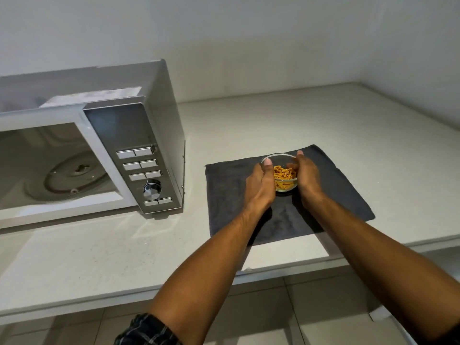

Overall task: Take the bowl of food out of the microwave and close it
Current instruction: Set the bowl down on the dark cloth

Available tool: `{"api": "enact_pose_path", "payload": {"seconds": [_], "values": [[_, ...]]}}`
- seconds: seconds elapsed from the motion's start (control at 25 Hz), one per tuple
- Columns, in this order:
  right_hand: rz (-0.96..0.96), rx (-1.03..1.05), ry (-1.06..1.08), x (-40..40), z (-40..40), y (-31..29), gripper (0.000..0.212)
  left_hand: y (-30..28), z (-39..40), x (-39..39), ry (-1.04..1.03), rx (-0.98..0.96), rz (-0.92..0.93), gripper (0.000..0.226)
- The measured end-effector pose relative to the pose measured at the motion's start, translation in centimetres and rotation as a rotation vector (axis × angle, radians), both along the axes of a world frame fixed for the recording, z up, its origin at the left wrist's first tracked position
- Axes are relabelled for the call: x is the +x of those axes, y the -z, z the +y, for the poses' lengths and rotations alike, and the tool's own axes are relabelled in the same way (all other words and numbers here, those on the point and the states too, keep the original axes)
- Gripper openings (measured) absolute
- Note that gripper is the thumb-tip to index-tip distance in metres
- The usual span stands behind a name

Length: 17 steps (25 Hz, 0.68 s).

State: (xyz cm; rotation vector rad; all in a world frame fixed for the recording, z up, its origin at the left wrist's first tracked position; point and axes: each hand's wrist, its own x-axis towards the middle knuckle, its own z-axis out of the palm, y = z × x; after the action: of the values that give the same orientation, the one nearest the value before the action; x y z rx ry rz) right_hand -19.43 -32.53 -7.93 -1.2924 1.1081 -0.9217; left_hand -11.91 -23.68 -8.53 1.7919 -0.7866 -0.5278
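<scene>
Hands cup the small clear glass bowl of orange pasta-like food (283, 179) from both sides: the left hand (260, 181) wraps its left wall with the thumb up at the rim, and the right hand (307, 176) presses the right wall with fingers curled around the far side. Both are clamped on the bowl, which sits on, or just above, the dark grey cloth mat (336, 195); contact underneath is hidden. The mat lies towards the front edge of the pale stone table (273, 120), right of the silver microwave oven (134, 150), well apart from it.

By my reading, the taking-out step is all but finished and the bowl is being set down. The microwave's cavity stands open, its glass turntable (74, 175) bare, and the door itself is out of view past the left border. The next move calls for letting go of the bowl, reaching left across the table, finding the door and swinging it shut until it latches.

No brand or label can be read; the control panel's buttons and knob (151, 190) carry no legible writing.
</scene>
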Motion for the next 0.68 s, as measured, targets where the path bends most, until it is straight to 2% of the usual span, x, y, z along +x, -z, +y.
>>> {"api": "enact_pose_path", "payload": {"seconds": [0.16,0.24,0.32,0.4,0.52,0.68], "values": [[0.006,-0.030,0.012,0.3,-0.8,0.8,0.051,0.0,-0.5,0.3,0.012,0.010,-0.001,0.062],[0.066,-0.086,0.050,0.0,-0.5,0.9,0.054,-0.5,0.0,0.5,0.019,0.021,-0.059,0.066],[0.154,-0.292,0.199,-0.7,0.3,0.6,0.050,-1.2,1.4,0.9,-0.002,-0.004,-0.192,0.070],[0.047,-0.528,0.311,-0.9,2.2,-0.3,0.037,-2.0,3.8,1.5,-0.010,-0.116,-0.329,0.068],[-0.134,-0.676,0.196,0.5,6.5,-1.3,0.015,-3.1,8.7,3.0,0.007,-0.293,-0.501,0.051],[-0.173,-0.715,-0.081,3.9,13.2,-0.7,0.031,-4.3,16.4,5.3,-0.017,-0.380,-0.692,0.047]]}}
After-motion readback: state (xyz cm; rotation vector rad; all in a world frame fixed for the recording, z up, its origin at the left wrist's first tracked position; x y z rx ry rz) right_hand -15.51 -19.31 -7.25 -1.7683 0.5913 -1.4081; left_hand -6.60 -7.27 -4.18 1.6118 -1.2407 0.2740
